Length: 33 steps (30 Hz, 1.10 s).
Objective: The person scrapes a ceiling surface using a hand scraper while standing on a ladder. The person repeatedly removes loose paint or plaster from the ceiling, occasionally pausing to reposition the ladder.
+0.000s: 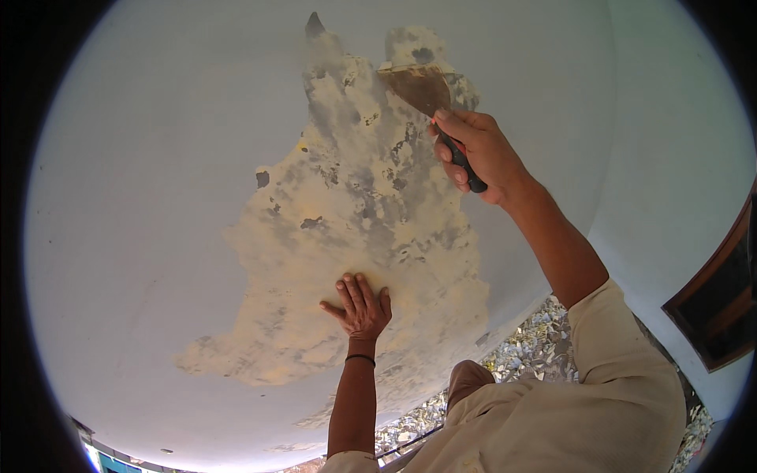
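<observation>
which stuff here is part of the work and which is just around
In use:
- scraper, in the right hand
- patchy yellowish wall area, left hand flat on it

Just around:
- pale fragments on the ground
- brown-framed dark panel

Big pale wall [158,197] in front of me. On it, large yellowish-gray patch [355,189] with bumpy edges and small dark spots [312,223]. My left hand [363,311] lies flat on patch, fingers [346,293] spread. Scraper [432,101] in my right hand [482,154]: wide blade [416,85] against patch, near top. Below: ground [561,367] covered in little pale broken bits [540,331].
</observation>
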Motion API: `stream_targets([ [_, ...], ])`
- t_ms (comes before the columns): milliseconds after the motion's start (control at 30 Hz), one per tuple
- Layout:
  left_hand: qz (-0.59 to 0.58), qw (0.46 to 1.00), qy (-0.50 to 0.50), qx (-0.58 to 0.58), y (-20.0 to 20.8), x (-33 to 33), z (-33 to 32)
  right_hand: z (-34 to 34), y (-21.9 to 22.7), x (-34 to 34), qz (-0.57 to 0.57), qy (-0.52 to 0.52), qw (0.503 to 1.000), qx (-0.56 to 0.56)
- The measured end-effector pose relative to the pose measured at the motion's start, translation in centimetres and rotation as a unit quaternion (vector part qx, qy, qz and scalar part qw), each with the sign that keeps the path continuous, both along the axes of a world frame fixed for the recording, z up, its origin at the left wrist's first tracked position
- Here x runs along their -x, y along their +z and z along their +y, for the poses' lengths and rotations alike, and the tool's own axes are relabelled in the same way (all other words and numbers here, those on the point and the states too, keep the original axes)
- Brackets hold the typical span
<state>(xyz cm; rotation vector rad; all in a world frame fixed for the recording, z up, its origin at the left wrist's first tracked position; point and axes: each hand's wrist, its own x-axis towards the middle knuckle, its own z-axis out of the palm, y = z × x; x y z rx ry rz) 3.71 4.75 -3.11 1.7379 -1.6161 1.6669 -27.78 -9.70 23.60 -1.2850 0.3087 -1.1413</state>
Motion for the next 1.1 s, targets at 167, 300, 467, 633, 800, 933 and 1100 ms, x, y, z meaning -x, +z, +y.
stream_targets([
  [167,0.011,1.0,0.006,-0.008,0.2,0.2,0.4,1.3,-2.2,0.3,0.041,-0.006,0.999,-0.018],
  [300,0.005,1.0,-0.005,-0.002,0.4,0.4,0.0,0.1,1.1,-0.2,0.003,-0.018,1.0,0.011],
  [467,0.009,1.0,0.004,-0.005,0.0,0.1,0.0,-0.6,3.9,-0.9,-0.024,-0.025,0.999,0.028],
  [633,0.016,1.0,0.004,-0.006,0.1,0.1,0.3,2.0,1.0,-1.3,0.005,0.004,1.0,-0.016],
  [800,0.005,1.0,-0.007,-0.001,0.2,0.6,-0.2,0.3,4.2,-1.7,-0.055,-0.017,0.998,0.006],
  [933,0.013,1.0,0.0,0.0,0.0,0.2,0.2,0.1,5.2,-1.9,-0.064,0.001,0.998,-0.005],
  [1100,0.028,1.0,-0.01,-0.003,0.1,0.5,0.6,3.0,1.3,-1.3,-0.001,-0.003,0.998,-0.057],
])
